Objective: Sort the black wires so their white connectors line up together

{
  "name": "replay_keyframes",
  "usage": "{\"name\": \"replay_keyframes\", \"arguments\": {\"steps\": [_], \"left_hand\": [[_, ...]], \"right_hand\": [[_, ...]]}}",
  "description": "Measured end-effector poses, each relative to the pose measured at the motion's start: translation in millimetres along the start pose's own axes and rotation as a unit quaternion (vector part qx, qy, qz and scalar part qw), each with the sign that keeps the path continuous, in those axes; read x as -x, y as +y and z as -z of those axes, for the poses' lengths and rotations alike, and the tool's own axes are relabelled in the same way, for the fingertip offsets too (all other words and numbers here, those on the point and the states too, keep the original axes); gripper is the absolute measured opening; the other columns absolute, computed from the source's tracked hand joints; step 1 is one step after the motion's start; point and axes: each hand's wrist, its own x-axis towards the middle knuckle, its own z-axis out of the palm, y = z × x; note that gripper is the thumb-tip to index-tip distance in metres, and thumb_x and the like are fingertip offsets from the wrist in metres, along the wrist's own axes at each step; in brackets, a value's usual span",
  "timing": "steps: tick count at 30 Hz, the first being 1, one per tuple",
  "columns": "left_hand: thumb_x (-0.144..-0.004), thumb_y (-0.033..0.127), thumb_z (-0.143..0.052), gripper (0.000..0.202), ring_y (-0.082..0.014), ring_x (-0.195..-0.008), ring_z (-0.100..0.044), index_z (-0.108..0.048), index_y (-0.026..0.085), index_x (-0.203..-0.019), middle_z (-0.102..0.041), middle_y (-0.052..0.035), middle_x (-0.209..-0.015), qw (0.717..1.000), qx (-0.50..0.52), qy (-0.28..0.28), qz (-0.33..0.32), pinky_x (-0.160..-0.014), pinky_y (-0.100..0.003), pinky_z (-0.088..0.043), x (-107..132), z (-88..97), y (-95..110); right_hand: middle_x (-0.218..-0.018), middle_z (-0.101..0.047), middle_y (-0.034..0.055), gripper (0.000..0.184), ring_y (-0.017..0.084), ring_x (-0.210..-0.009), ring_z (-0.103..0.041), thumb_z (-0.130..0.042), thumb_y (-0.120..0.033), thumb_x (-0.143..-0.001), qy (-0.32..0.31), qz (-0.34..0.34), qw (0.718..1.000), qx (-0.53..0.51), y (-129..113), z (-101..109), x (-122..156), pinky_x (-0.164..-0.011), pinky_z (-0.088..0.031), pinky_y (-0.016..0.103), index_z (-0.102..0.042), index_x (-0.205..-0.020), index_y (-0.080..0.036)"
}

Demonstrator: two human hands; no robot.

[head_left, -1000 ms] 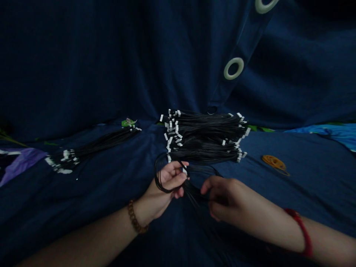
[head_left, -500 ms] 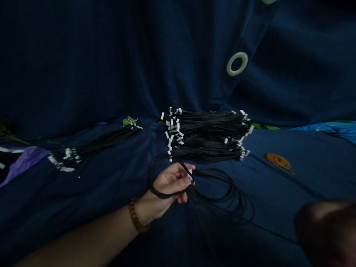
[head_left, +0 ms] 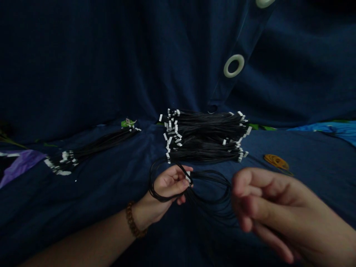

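Note:
My left hand [head_left: 175,185] is closed around a coil of thin black cable [head_left: 215,172], with the thumb pressing beside a white end piece [head_left: 188,177]. One loop passes back over the wrist side of the hand, and more loops spread to the right. At the right end of those loops is my right hand [head_left: 261,207], its thumb and index finger pinched together and the lower fingers looser. It covers part of the coil, and whatever lies between its fingertips is hidden. Just beyond the hands lies a stack of black cable bundles [head_left: 205,135] with white ends.
Another black cable bundle [head_left: 102,144] with white ends lies to the left, near a small green item [head_left: 128,123]. A flat orange-brown coil [head_left: 276,162] rests at the right. Dark blue cloth [head_left: 111,207] covers the surface, and a blue curtain [head_left: 116,66] with ring eyelets hangs behind.
My right hand has come in from the lower right corner to the right end of the coil. The strand that stretched toward it no longer shows. My left hand keeps its hold.

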Motion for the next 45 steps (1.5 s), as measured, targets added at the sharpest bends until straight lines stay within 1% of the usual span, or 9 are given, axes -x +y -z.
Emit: {"name": "replay_keyframes", "arguments": {"steps": [3,7,13,17,20,22,28,38,45], "left_hand": [[-0.068,0.026,-0.069,0.034,-0.0031,-0.042,-0.048,-0.058,0.018,-0.099,-0.059,0.0003,-0.07,1.0,0.002,-0.004,-0.004,-0.036,-0.012,-0.034,-1,0.8,-1],[-0.068,0.024,-0.068,0.032,-0.0026,-0.042,-0.048,-0.058,0.019,-0.098,-0.059,0.0012,-0.069,1.0,0.015,-0.009,0.004,-0.036,-0.011,-0.035,-1,1.5,-1],[-0.066,0.026,-0.071,0.033,-0.0026,-0.04,-0.049,-0.059,0.018,-0.096,-0.062,-0.0003,-0.07,0.999,0.032,-0.031,0.004,-0.036,-0.011,-0.036,2,2.5,-1],[-0.065,0.025,-0.073,0.033,-0.0028,-0.044,-0.052,-0.061,0.019,-0.095,-0.063,-0.0006,-0.072,0.996,0.047,-0.073,-0.003,-0.04,-0.01,-0.042,4,5.4,-3],[-0.067,0.018,-0.071,0.029,-0.0043,-0.051,-0.054,-0.062,0.02,-0.095,-0.063,-0.0005,-0.075,0.994,0.038,-0.1,-0.005,-0.044,-0.011,-0.045,5,8.2,-4],[-0.068,0.016,-0.07,0.029,-0.0053,-0.053,-0.055,-0.062,0.02,-0.096,-0.063,-0.0006,-0.075,0.993,0.026,-0.114,-0.008,-0.045,-0.012,-0.046,6,9.6,-5],[-0.071,0.019,-0.068,0.029,-0.0056,-0.053,-0.056,-0.061,0.02,-0.099,-0.062,-0.0013,-0.078,0.991,0.006,-0.136,-0.008,-0.046,-0.014,-0.046,7,9.7,-2],[-0.068,0.021,-0.07,0.027,-0.0065,-0.053,-0.056,-0.063,0.021,-0.094,-0.06,-0.0008,-0.076,0.994,-0.032,-0.109,0.004,-0.047,-0.015,-0.045,9,7.1,-3],[-0.064,0.027,-0.073,0.03,-0.0048,-0.049,-0.054,-0.065,0.022,-0.092,-0.062,-0.0009,-0.076,0.993,-0.029,-0.114,-0.009,-0.044,-0.013,-0.043,8,4.0,-7]], "right_hand": [[-0.06,-0.058,-0.0002,0.018,0.007,-0.047,-0.046,-0.055,-0.033,-0.08,-0.028,-0.021,0.999,0.031,-9,-15,-14,-0.044,-0.035,0.017,-0.057,-0.083,-0.015],[-0.072,-0.063,0.0039,0.017,0.011,-0.065,-0.055,-0.045,-0.024,-0.083,-0.005,0.02,0.999,0.046,-1,-11,-20,-0.06,-0.043,0.022,-0.059,-0.087,-0.014],[-0.078,-0.065,0.0027,0.011,0.01,-0.058,-0.059,-0.041,-0.027,-0.089,0.0,0.058,0.989,0.133,14,-8,-22,-0.05,-0.045,0.02,-0.047,-0.091,-0.018],[-0.065,-0.06,-0.0032,0.009,0.009,-0.054,-0.056,-0.048,-0.019,-0.086,0.099,0.193,0.901,0.376,21,-13,-14,-0.048,-0.038,0.019,-0.051,-0.078,-0.02],[-0.061,-0.056,-0.0028,0.012,0.01,-0.052,-0.053,-0.047,-0.016,-0.087,0.126,0.296,0.822,0.469,25,-16,-10,-0.048,-0.035,0.022,-0.051,-0.076,-0.019],[-0.061,-0.054,-0.002,0.015,0.011,-0.053,-0.052,-0.044,-0.014,-0.087,0.123,0.321,0.798,0.495,27,-17,-9,-0.049,-0.034,0.023,-0.052,-0.076,-0.019],[-0.058,-0.051,-0.0025,0.018,0.01,-0.051,-0.048,-0.043,-0.013,-0.089,0.119,0.335,0.781,0.514,29,-17,-11,-0.048,-0.031,0.025,-0.05,-0.073,-0.018],[-0.061,-0.053,-0.0021,0.017,0.011,-0.054,-0.049,-0.042,-0.012,-0.089,0.099,0.318,0.792,0.511,28,-17,-6,-0.05,-0.031,0.026,-0.048,-0.074,-0.018],[-0.062,-0.055,-0.0025,0.015,0.012,-0.054,-0.051,-0.043,-0.009,-0.087,0.112,0.342,0.767,0.531,30,-18,-6,-0.051,-0.032,0.027,-0.047,-0.076,-0.018]]}}
